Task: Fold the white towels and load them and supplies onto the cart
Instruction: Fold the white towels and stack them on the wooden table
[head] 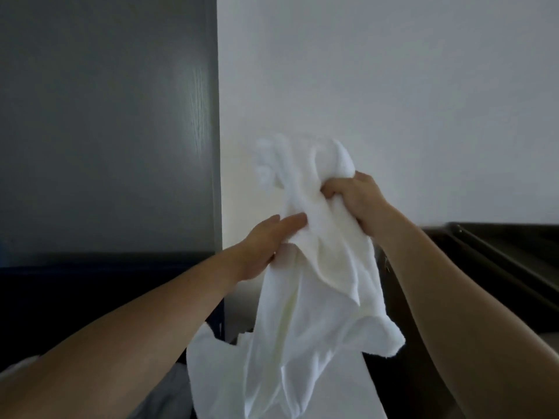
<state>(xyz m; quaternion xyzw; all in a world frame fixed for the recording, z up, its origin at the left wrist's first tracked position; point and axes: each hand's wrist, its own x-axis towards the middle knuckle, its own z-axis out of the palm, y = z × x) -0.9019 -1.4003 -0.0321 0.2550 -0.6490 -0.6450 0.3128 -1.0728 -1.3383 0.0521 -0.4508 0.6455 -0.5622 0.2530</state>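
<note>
Though limp, a crumpled white towel [317, 282].

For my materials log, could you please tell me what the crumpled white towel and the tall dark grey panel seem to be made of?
The crumpled white towel looks like soft, matte terry cotton: limp folds, a fuzzy edge. The tall dark grey panel looks like wood or wood-look laminate, satin finish: faint vertical grain and soft glare; which, I cannot tell.

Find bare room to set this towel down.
Free: the dark rimmed flat surface at right, between the white wall and the right forearm. Crowded: centre, where the left hand and right hand grip the crumpled white terry towel. Lower left is too dark to judge.
</note>
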